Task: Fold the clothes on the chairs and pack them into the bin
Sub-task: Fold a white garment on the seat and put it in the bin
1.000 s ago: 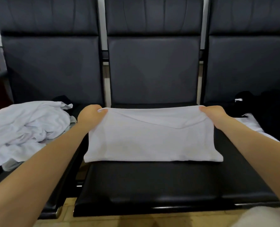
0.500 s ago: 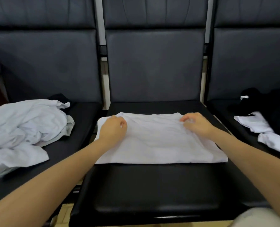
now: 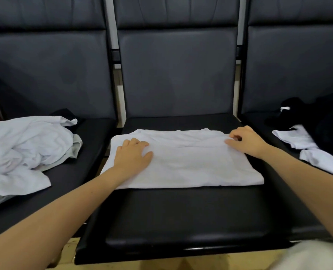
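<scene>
Hands (image 3: 132,154) (image 3: 245,141) on white shirt (image 3: 191,162), black chair seat (image 3: 181,217).

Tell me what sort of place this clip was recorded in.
Probably a waiting area or office lobby, not a home: three linked black padded chairs stand in a row on a shared metal frame, over a pale floor. Loose white clothes lie on the left seat and a folded white garment on the middle one.

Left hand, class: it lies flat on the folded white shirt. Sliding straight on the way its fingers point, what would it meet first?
The left hand points up-right along the white shirt, so probably more shirt, then the middle chair's backrest; depth is uncertain.
</scene>
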Demonstrator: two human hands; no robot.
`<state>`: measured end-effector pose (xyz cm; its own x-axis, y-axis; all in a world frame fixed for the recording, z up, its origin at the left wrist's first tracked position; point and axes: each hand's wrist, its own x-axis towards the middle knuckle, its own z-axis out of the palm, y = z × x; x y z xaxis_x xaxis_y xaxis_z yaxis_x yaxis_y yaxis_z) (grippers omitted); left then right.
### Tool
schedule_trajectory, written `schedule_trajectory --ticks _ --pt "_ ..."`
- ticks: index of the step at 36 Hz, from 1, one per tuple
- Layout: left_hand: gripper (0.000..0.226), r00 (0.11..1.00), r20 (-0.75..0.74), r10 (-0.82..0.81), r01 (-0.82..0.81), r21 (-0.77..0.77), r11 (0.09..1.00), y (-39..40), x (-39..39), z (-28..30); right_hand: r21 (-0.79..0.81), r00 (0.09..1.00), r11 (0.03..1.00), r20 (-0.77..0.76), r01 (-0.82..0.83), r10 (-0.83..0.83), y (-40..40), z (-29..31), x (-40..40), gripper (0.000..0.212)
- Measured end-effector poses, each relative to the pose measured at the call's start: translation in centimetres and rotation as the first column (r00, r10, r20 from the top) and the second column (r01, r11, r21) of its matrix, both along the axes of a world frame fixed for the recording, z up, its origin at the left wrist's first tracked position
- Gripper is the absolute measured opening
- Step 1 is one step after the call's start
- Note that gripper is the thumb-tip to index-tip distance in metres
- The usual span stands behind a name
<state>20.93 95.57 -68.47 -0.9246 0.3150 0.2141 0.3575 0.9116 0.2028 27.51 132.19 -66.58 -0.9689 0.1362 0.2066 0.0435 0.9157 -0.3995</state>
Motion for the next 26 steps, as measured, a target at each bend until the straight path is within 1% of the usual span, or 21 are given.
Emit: schedule_trajectory --ticks 2,5,7,8,9,10,12,14,15,16,18,20,22,24,26 --pt "0.047 1.0 0.004 -0.001 0.001 -0.029 1.0 0.2 -0.5 0.2 -0.212 0.997 0.977 -0.066 0.034 -0.049 -0.1 0.2 -0.4 0.018" --pt "0.048 0.999 0.032 -0.006 0.009 -0.09 0.996 0.6 -1.4 0.6 -0.501 0.975 0.86 -0.129 0.095 -0.183 -0.2 0.7 -1.2 0.02" --pt "0.048 0.998 0.068 0.008 0.0 -0.115 0.993 0.9 -2.0 0.9 -0.599 0.936 0.786 -0.166 0.154 -0.31 0.0 0.7 -2.2 0.018" --pt "0.048 0.997 0.078 0.022 -0.012 -0.126 0.992 1.0 -2.3 1.0 -0.607 0.915 0.77 -0.168 0.197 -0.366 0.1 0.6 -2.6 0.016" --pt "0.047 0.996 0.08 0.039 -0.027 -0.139 0.99 1.2 -2.7 1.1 -0.584 0.899 0.773 -0.158 0.25 -0.409 0.4 0.4 -2.9 0.015" --pt "0.048 0.995 0.077 0.056 -0.044 -0.153 0.987 1.3 -2.9 1.2 -0.525 0.89 0.793 -0.135 0.308 -0.435 0.6 0.1 -3.1 0.014" --pt "0.049 0.994 0.064 0.085 -0.072 -0.179 0.981 1.5 -3.4 1.1 -0.348 0.888 0.849 -0.089 0.396 -0.451 1.2 -0.8 -3.5 0.009" --pt "0.049 0.993 0.052 0.107 -0.097 -0.176 0.98 1.7 -3.7 1.0 -0.179 0.898 0.892 -0.076 0.416 -0.434 1.2 -1.3 -3.7 0.008" --pt "0.049 0.992 0.048 0.115 -0.106 -0.163 0.981 1.8 -3.8 0.9 -0.133 0.899 0.898 -0.072 0.42 -0.431 1.0 -1.3 -3.8 0.013" --pt "0.05 0.992 0.049 0.12 -0.111 -0.145 0.983 1.8 -3.8 0.9 -0.126 0.893 0.89 -0.052 0.439 -0.447 0.5 -1.0 -3.7 0.021" --pt "0.052 0.99 0.065 0.129 -0.124 -0.077 0.989 1.7 -3.6 0.9 -0.187 0.874 0.86 -0.01 0.475 -0.485 0.0 -0.4 -3.4 0.037" --pt "0.053 0.986 0.099 0.135 -0.139 0.041 0.989 1.5 -3.2 1.0 -0.243 0.868 0.838 0.034 0.488 -0.496 0.0 -0.1 -2.9 0.048" --pt "0.052 0.984 0.11 0.139 -0.153 0.139 0.978 1.4 -2.3 1.2 -0.238 0.86 0.827 0.126 0.51 -0.494 -0.3 0.3 -1.8 0.064" --pt "0.05 0.986 0.08 0.144 -0.155 0.143 0.978 1.4 -0.9 1.4 -0.174 0.835 0.828 0.267 0.532 -0.481 -1.0 0.7 -0.5 0.084" --pt "0.051 0.99 0.06 0.126 -0.131 0.094 0.987 1.5 0.9 1.5 -0.119 0.821 0.853 0.367 0.508 -0.437 -2.1 1.2 1.1 0.102"
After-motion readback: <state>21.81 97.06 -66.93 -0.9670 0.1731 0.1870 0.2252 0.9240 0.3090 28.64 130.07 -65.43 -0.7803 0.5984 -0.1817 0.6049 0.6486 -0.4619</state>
